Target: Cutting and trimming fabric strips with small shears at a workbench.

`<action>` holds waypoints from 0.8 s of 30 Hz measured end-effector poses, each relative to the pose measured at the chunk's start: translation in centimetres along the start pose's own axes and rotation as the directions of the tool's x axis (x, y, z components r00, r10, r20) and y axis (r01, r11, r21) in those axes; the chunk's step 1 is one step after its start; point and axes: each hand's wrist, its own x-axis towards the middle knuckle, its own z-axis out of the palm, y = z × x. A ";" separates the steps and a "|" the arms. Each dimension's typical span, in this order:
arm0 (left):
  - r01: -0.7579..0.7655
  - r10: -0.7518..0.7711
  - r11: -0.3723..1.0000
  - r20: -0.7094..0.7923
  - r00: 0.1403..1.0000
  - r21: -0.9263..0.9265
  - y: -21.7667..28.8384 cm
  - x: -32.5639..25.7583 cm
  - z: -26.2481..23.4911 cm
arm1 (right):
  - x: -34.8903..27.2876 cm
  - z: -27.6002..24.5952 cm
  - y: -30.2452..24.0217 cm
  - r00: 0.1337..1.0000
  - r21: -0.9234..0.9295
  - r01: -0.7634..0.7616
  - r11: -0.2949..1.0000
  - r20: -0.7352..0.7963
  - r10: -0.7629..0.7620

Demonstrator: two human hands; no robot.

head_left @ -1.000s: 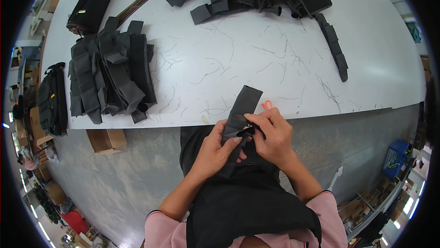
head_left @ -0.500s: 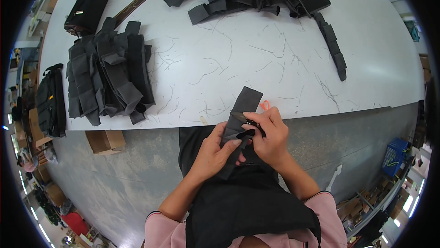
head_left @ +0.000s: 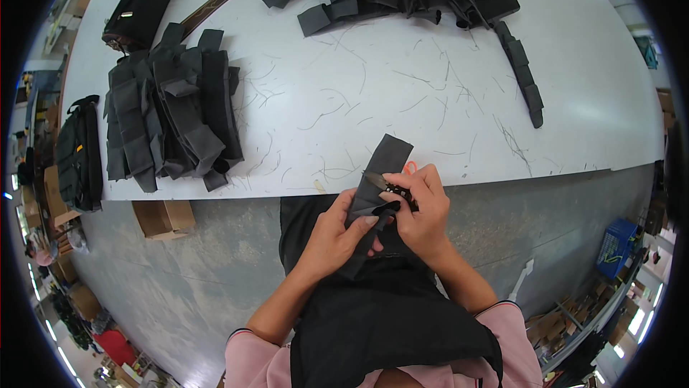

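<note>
Gripping black strap [head_left: 378, 183] — left hand [head_left: 336, 236], right hand [head_left: 422, 210].

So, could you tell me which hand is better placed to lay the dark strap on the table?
Probably the left hand: it grips the dark strap along its length, while the right hand is occupied with a small tool.

Packages:
- Cardboard box [head_left: 163, 217], brown, open-topped, rectangular; on the floor at left centre of the frame, just below the table [head_left: 588, 101] edge.
- Stacked cardboard boxes [head_left: 54, 198], brown; far left edge of the frame, on the floor.
- Further brown cartons [head_left: 82, 300]; lower left rim, small and blurred.
- Blue crate [head_left: 617, 248], box-shaped; right edge, on the floor.

Labels, signs, screens: none legible in view.
</note>
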 end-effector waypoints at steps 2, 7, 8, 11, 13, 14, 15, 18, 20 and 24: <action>0.012 -0.012 0.999 0.000 1.000 0.035 0.1 0.1 0.0 | -0.1 0.1 -0.1 0.999 0.043 -0.046 0.998 -0.002 0.046; 0.021 -0.022 0.998 0.001 1.000 0.056 0.0 0.2 -0.1 | -0.2 0.1 -0.2 1.000 -0.035 -0.012 0.999 -0.011 0.012; 0.021 -0.021 0.998 -0.002 1.000 0.055 -0.1 0.1 -0.2 | -0.1 0.0 0.0 1.000 -0.033 -0.012 0.999 -0.010 0.012; 0.054 -0.054 0.998 -0.008 0.998 0.010 0.4 0.2 -0.1 | 0.0 -0.2 0.6 0.975 0.149 -0.220 0.964 0.075 0.211; 0.065 -0.065 0.998 -0.007 0.998 -0.016 0.1 0.9 -0.6 | 0.1 -0.1 0.7 0.896 0.480 -0.420 0.770 0.082 0.437; 0.075 -0.076 0.996 -0.006 0.997 -0.041 0.0 1.2 -0.8 | 0.3 0.0 1.1 0.871 0.488 -0.482 0.728 0.179 0.457; 0.077 -0.077 0.996 -0.005 0.997 -0.041 0.1 1.3 -0.8 | 0.2 0.0 1.1 0.871 0.488 -0.483 0.727 0.179 0.459; 0.083 -0.087 0.987 -0.017 0.996 -0.141 0.1 2.0 -1.3 | -0.2 -1.0 0.4 0.812 0.376 -0.575 0.726 0.159 0.561; 0.032 -0.034 0.979 -0.010 0.999 -0.204 0.1 2.2 -1.6 | -1.3 -1.8 -0.4 0.928 0.304 -0.372 0.877 0.129 0.348; 0.042 -0.051 0.963 -0.027 0.998 -0.268 0.0 2.0 -1.0 | -0.1 -0.1 -1.5 0.837 0.452 -0.544 0.707 0.342 0.426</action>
